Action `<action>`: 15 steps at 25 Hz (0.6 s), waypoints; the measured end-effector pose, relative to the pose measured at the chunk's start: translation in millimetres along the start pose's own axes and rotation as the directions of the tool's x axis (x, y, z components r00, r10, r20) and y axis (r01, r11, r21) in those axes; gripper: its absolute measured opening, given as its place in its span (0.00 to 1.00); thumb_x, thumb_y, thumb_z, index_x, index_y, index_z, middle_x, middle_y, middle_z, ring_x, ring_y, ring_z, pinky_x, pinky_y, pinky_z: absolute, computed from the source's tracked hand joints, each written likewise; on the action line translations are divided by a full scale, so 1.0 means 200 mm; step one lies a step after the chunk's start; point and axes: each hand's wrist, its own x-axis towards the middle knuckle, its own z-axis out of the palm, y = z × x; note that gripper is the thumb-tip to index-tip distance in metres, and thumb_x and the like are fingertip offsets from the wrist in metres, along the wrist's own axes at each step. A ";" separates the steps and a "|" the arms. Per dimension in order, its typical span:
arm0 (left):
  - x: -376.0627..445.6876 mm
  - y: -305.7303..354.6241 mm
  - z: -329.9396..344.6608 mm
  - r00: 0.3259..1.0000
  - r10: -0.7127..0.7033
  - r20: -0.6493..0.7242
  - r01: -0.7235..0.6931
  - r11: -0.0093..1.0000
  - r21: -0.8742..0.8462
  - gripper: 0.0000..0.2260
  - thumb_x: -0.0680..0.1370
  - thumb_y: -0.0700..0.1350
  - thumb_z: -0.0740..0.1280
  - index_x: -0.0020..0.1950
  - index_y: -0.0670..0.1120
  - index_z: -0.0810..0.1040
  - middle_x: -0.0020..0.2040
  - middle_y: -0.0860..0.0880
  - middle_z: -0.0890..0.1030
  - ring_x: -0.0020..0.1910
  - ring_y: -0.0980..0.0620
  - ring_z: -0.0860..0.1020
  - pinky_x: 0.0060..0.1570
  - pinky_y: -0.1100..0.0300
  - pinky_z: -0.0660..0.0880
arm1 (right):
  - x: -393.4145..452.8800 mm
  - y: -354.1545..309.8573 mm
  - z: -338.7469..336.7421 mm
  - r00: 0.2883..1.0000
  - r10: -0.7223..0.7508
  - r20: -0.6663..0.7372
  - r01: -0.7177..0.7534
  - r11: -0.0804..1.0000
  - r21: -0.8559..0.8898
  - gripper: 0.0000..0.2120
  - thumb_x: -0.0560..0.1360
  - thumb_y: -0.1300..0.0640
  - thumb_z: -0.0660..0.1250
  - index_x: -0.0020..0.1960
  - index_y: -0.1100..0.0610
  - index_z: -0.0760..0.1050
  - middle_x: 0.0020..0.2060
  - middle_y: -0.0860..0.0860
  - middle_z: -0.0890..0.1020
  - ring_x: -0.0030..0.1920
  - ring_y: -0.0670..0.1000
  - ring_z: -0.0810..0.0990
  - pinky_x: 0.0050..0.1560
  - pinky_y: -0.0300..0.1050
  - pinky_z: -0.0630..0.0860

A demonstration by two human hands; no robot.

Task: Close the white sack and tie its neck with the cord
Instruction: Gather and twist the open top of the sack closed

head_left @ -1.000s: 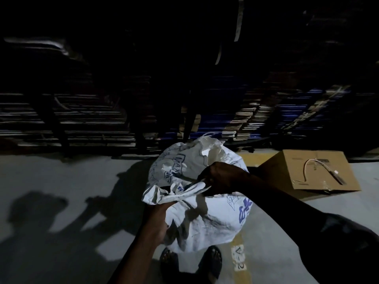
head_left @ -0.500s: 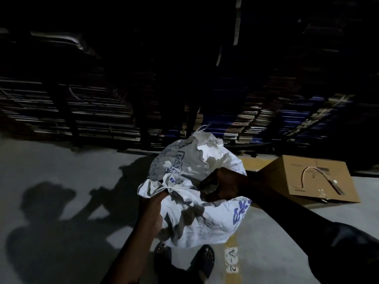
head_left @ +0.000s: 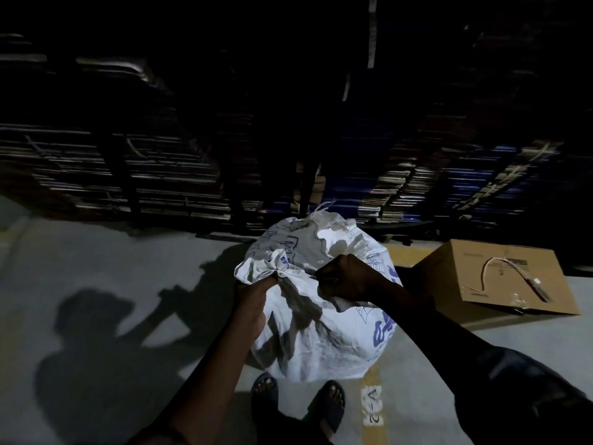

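A full white sack (head_left: 324,342) with blue print stands on the floor just beyond my feet. Its near neck (head_left: 272,271) is bunched into a twisted tuft. My left hand (head_left: 253,300) grips the sack cloth right below that tuft. My right hand (head_left: 346,279) is a closed fist on the sack's top, to the right of the neck; something thin seems pinched in it, but the cord is too dark to make out. At the sack's far top another tied tuft with a thin string (head_left: 316,213) sticks up.
A brown cardboard box (head_left: 500,277) with a white wire on it lies to the right. Dark racks of stacked flat cardboard (head_left: 160,175) fill the back. A yellow floor line with a label (head_left: 372,406) runs under the sack, beside my sandalled feet (head_left: 298,399).
The loose open mouth has been gathered into a tight tuft. My left hand moved up under the neck, and my right fist shifted slightly right. The camera tilted, so the sack sits lower.
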 end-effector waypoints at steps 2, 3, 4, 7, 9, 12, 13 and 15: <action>0.00 0.01 -0.03 0.999 -0.006 0.033 0.005 1.000 0.025 0.15 0.76 0.30 0.71 0.61 0.39 0.82 0.55 0.40 0.87 0.53 0.42 0.86 0.53 0.48 0.84 | 0.00 -0.02 0.01 0.999 0.018 -0.047 -0.015 0.997 0.072 0.10 0.69 0.52 0.70 0.45 0.57 0.85 0.36 0.49 0.85 0.37 0.45 0.81 0.39 0.35 0.73; 0.00 0.00 -0.06 0.999 -0.027 0.045 0.026 0.999 0.030 0.15 0.76 0.32 0.71 0.62 0.39 0.81 0.57 0.39 0.86 0.54 0.42 0.86 0.51 0.49 0.84 | 0.01 -0.02 0.02 0.997 0.021 -0.071 -0.014 0.996 0.092 0.09 0.70 0.54 0.69 0.44 0.58 0.85 0.36 0.51 0.86 0.37 0.45 0.82 0.39 0.34 0.72; 0.01 -0.01 -0.08 0.998 -0.041 0.038 0.039 0.999 0.033 0.16 0.76 0.34 0.71 0.64 0.39 0.81 0.60 0.38 0.85 0.56 0.41 0.85 0.53 0.49 0.83 | 0.01 -0.03 0.03 0.996 0.022 -0.087 -0.014 0.995 0.095 0.08 0.73 0.56 0.68 0.41 0.58 0.84 0.35 0.52 0.86 0.36 0.45 0.82 0.39 0.35 0.73; -0.02 -0.06 -0.12 1.000 0.002 -0.021 -0.002 1.000 0.007 0.19 0.73 0.33 0.74 0.65 0.38 0.80 0.60 0.38 0.85 0.57 0.41 0.84 0.54 0.50 0.82 | 0.01 -0.03 0.04 0.997 -0.003 -0.081 0.010 0.996 0.087 0.12 0.76 0.53 0.69 0.35 0.50 0.83 0.32 0.48 0.85 0.34 0.44 0.83 0.39 0.39 0.76; -0.05 -0.08 -0.14 0.999 0.027 -0.038 -0.028 1.000 -0.015 0.22 0.71 0.33 0.76 0.64 0.37 0.80 0.59 0.38 0.85 0.56 0.41 0.85 0.52 0.50 0.82 | 0.00 -0.03 0.05 0.999 -0.011 -0.040 0.014 0.998 0.062 0.08 0.76 0.51 0.72 0.41 0.51 0.85 0.36 0.50 0.86 0.37 0.45 0.83 0.41 0.40 0.76; -0.06 -0.11 -0.18 0.995 0.095 -0.039 -0.096 0.995 -0.003 0.24 0.67 0.35 0.77 0.62 0.38 0.80 0.58 0.39 0.86 0.57 0.40 0.85 0.57 0.45 0.81 | -0.01 -0.03 0.04 0.996 0.044 0.077 -0.043 0.999 -0.011 0.11 0.74 0.49 0.75 0.49 0.56 0.85 0.38 0.51 0.86 0.36 0.42 0.79 0.38 0.35 0.71; -0.07 -0.11 -0.18 0.994 0.107 -0.033 -0.106 0.994 0.014 0.20 0.69 0.33 0.76 0.60 0.37 0.81 0.55 0.39 0.86 0.55 0.41 0.86 0.55 0.46 0.82 | 0.00 -0.04 0.05 0.992 0.067 0.103 -0.063 0.997 -0.043 0.11 0.73 0.49 0.76 0.50 0.56 0.85 0.39 0.51 0.86 0.37 0.43 0.79 0.39 0.39 0.72; -0.09 -0.10 -0.16 0.993 0.116 -0.021 -0.116 0.993 0.017 0.12 0.72 0.27 0.72 0.54 0.36 0.81 0.49 0.41 0.88 0.48 0.44 0.87 0.43 0.52 0.83 | 0.00 -0.07 0.10 0.991 0.094 0.098 -0.081 0.989 -0.127 0.13 0.71 0.50 0.76 0.49 0.58 0.83 0.40 0.56 0.86 0.39 0.51 0.82 0.40 0.45 0.75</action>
